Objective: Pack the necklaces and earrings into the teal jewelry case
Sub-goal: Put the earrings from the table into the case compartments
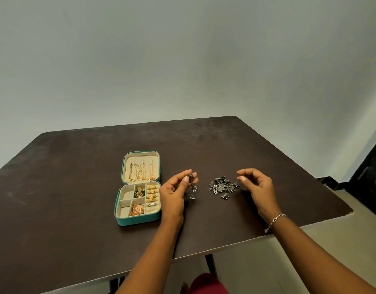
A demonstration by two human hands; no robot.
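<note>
Silver-grey beaded dangle earring pinched in the left hand, right of the open teal jewelry case; right hand loosely curled, empty, over the dark silver jewelry pile.

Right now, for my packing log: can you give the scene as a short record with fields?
case: open on table; chains in lid, gold earrings in tray
left hand: pinches a dangling silver earring
right hand: loosely curled, empty, beside pile
pile: silver earrings on table between hands
</note>
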